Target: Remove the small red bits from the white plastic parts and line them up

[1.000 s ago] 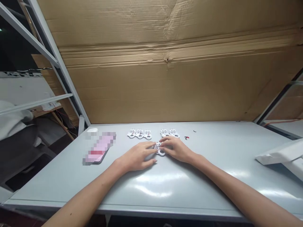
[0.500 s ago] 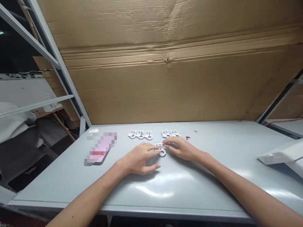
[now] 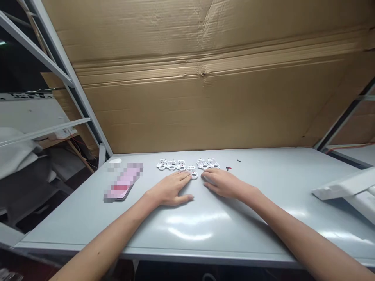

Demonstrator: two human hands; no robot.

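Observation:
A small flat white plastic piece with a round hole and a red spot [image 3: 192,174] lies on the table in front of my hands. The fingertips of my left hand [image 3: 172,190] rest at its left edge, fingers stretched out and thumb spread. My right hand [image 3: 222,182] lies just to the right of that piece, apart from it, with loosely bent fingers and nothing visible in them. Behind, three similar white pieces [image 3: 171,165] stand in a row on the left. Two more such pieces [image 3: 208,163] lie side by side at the right, close beyond my right hand.
On the grey table [image 3: 263,218], a small red and black part [image 3: 229,169] and a thin black bit [image 3: 238,160] lie at right. A pink blurred object [image 3: 124,182] and a white item [image 3: 116,161] lie left. A white object [image 3: 340,187] juts in from the right. Cardboard [image 3: 205,113] stands behind.
The single white piece has slid away from me, up close to the rows. My right hand's fingers have come off it; my left hand still touches it. The camera view has shifted slightly.

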